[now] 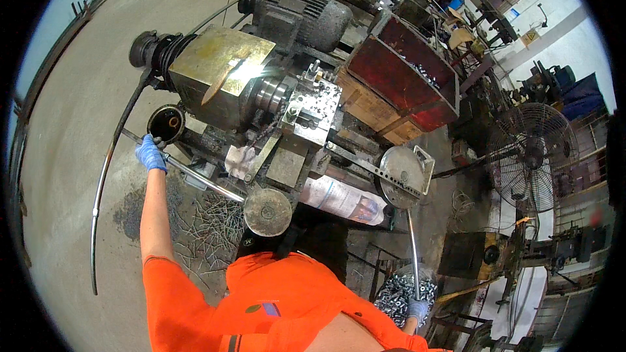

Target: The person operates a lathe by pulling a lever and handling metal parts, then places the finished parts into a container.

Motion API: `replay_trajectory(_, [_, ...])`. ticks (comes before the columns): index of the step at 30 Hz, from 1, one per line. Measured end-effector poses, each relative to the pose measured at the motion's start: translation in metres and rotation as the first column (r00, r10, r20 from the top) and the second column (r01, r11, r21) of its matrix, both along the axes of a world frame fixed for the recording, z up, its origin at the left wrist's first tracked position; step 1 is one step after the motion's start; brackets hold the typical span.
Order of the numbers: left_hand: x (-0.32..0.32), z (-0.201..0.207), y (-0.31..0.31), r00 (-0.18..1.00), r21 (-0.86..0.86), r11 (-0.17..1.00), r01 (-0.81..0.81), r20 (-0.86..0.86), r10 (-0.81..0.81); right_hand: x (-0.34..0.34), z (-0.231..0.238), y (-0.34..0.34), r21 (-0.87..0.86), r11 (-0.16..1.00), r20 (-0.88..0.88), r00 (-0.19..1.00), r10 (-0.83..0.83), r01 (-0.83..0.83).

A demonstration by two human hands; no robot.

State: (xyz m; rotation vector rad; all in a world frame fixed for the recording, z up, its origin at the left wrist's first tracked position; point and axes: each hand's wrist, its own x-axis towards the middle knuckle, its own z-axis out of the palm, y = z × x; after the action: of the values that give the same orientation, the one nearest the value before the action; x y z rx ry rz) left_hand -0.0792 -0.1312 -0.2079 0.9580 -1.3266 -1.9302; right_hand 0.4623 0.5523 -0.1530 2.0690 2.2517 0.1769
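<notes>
My left hand (151, 155), in a blue-and-white glove, is closed round a metal lever (205, 179) that slants down to a round metal disc (267, 212). Just beyond that hand is a dark round pot (166, 124) with a ring-shaped part inside. On the other side, my gloved right hand (418, 309) closes on the lower end of a second lever (413, 241), its fingers partly hidden. This lever hangs from a larger disc (401, 173) by a perforated bar (372, 168). Between the levers stands the machine's metal-chip-covered tool block (312, 111), beside the spindle (270, 93).
A tub of small metal parts (391, 296) sits beside my right hand. Behind the machine are a motor (300, 16) and a red bin (404, 68). A wooden-handled brush (218, 85) lies on the headstock (215, 58). Metal shavings (212, 228) litter the floor; a fan (531, 156) stands right.
</notes>
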Motion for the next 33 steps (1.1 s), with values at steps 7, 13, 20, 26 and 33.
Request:
replay_trajectory(7, [0.000, -0.005, -0.004, 0.999, 0.019, 1.000, 0.020, -0.032, -0.019, 0.019, -0.017, 0.017, -0.025, 0.999, 0.012, 1.000, 0.028, -0.028])
replay_trajectory(13, [0.000, -0.004, -0.004, 0.999, 0.034, 0.999, 0.023, -0.035, -0.022, 0.012, -0.006, 0.013, -0.130, 0.991, 0.000, 1.000, -0.002, 0.002])
replay_trajectory(20, [-0.005, -0.017, -0.014, 0.999, 0.028, 0.999, 0.025, -0.040, -0.024, -0.021, -0.004, -0.002, 0.010, 0.977, -0.144, 0.966, 0.213, -0.214])
replay_trajectory(26, [0.000, -0.005, -0.010, 0.999, -0.018, 0.999, 0.046, 0.031, -0.045, -0.132, 0.004, -0.006, 0.083, 0.861, 0.090, 0.864, 0.496, -0.503])
replay_trajectory(33, [-0.002, -0.011, -0.009, 0.998, -0.022, 0.999, 0.050, 0.043, -0.049, -0.161, -0.015, 0.110, -0.036, 0.898, 0.084, 0.894, 0.439, -0.438])
